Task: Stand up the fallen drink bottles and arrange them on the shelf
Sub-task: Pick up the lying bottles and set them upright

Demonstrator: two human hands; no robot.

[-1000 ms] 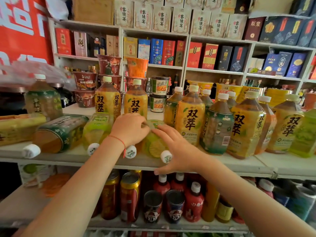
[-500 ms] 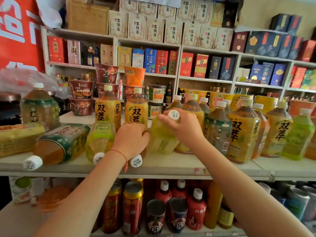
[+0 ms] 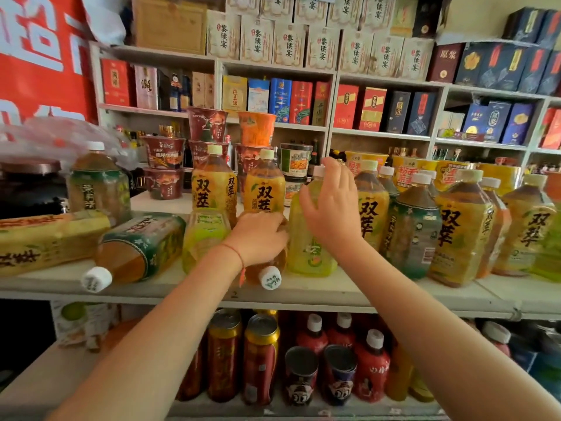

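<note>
On the white shelf (image 3: 318,294) my left hand (image 3: 258,238) grips a fallen amber bottle (image 3: 274,264), whose white cap points toward me. Right beside it a lime-green bottle (image 3: 306,247) stands upright. My right hand (image 3: 332,208) is spread in front of its neck with relaxed fingers, holding nothing. Three more bottles lie on their sides to the left: a lime-green one (image 3: 203,238), a green-labelled amber one (image 3: 139,247) and a yellow-labelled one (image 3: 45,241). Two yellow-labelled bottles (image 3: 214,189) stand behind my left hand.
A dense row of upright tea bottles (image 3: 461,232) fills the shelf to the right. Stacked noodle cups (image 3: 164,165) stand at the back. A lone upright bottle (image 3: 97,183) is at the left. Cans and red bottles (image 3: 261,360) fill the lower shelf.
My right hand raised the lime-green bottle from lying to upright, set it on the shelf and opened off its cap. My left hand stayed on the fallen amber bottle.
</note>
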